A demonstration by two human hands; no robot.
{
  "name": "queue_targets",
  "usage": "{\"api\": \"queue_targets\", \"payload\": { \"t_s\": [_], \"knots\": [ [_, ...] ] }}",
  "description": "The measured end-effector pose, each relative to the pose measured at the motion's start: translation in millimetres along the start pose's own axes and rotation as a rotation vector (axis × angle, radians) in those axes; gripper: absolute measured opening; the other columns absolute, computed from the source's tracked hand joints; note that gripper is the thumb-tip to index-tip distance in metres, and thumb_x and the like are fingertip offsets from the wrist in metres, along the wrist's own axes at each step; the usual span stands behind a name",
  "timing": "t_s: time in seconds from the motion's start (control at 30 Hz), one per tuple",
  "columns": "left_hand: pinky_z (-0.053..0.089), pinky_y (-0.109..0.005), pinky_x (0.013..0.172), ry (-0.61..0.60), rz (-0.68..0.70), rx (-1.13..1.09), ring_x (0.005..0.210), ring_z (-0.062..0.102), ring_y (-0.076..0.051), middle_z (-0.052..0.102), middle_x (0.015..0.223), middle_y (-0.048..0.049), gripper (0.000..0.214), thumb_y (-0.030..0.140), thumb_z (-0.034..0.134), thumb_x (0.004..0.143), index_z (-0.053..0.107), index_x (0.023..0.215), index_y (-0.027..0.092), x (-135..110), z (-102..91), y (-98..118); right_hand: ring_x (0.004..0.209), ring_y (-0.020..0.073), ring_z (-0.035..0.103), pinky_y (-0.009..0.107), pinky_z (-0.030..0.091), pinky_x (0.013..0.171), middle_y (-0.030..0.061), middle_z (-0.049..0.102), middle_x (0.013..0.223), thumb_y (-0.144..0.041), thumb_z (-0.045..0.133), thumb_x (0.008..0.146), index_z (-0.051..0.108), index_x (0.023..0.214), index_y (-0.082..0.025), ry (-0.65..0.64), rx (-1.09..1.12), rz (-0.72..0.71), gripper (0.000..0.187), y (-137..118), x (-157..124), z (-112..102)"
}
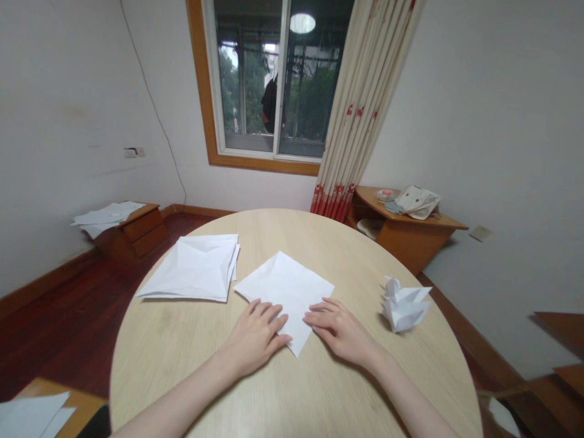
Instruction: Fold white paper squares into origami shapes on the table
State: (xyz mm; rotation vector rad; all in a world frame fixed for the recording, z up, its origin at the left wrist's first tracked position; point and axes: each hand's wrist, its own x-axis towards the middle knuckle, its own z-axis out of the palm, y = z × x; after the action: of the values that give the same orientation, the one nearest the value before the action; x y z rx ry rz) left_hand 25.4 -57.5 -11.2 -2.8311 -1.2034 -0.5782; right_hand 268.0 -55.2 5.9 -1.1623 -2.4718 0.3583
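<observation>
A white square sheet of paper (285, 289) lies on the round wooden table (191, 359), turned so one corner points toward me. My left hand (256, 336) rests flat on its near left edge, fingers stretched out. My right hand (335, 325) lies flat on the near right edge, fingers extended toward the left. Both hands press the paper near its closest corner; neither holds anything.
A stack of creased white sheets (194, 267) lies left of the sheet. A folded white paper figure (404, 304) stands at the right. Low wooden cabinets (132, 228) with papers and a corner shelf (410, 234) stand by the walls.
</observation>
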Motion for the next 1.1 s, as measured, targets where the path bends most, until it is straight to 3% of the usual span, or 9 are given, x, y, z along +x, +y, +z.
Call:
{"api": "queue_targets", "payload": {
  "t_s": [0.5,0.7,1.1],
  "knots": [
    [0.027,-0.051,0.109,-0.003,-0.039,-0.055,0.120,0.051,-0.029,0.060,0.127,-0.0138,0.060,0.062,0.055,0.082,0.060,0.119,0.015,-0.2,1.1,0.4,0.111,0.0201,0.061,0.047,0.035,0.106,0.0006,0.073,0.106,-0.021,0.049,0.091,0.069,0.107,-0.030,-0.025,0.069,-0.034,0.028,-6.3,-0.3,2.6],
    [0.025,-0.050,0.111,-0.058,-0.050,-0.062,0.122,0.050,-0.030,0.057,0.130,-0.0160,0.065,0.060,0.061,0.078,0.057,0.121,0.012,1.2,0.0,1.9,0.107,0.0201,0.063,0.045,0.039,0.103,0.0011,0.073,0.104,-0.020,0.049,0.089,0.070,0.105,-0.030,-0.029,0.093,-0.044,0.028,-12.6,0.4,0.6],
    [0.022,-0.047,0.114,-0.067,-0.088,-0.118,0.122,0.050,-0.026,0.059,0.126,-0.0128,0.049,0.054,0.061,0.080,0.054,0.110,0.016,2.6,-3.7,2.5,0.106,0.0212,0.061,0.038,0.048,0.092,0.0030,0.072,0.106,-0.015,0.053,0.084,0.071,0.105,-0.024,-0.023,0.109,-0.052,0.029,-16.8,-2.5,3.2]
  ]
}}
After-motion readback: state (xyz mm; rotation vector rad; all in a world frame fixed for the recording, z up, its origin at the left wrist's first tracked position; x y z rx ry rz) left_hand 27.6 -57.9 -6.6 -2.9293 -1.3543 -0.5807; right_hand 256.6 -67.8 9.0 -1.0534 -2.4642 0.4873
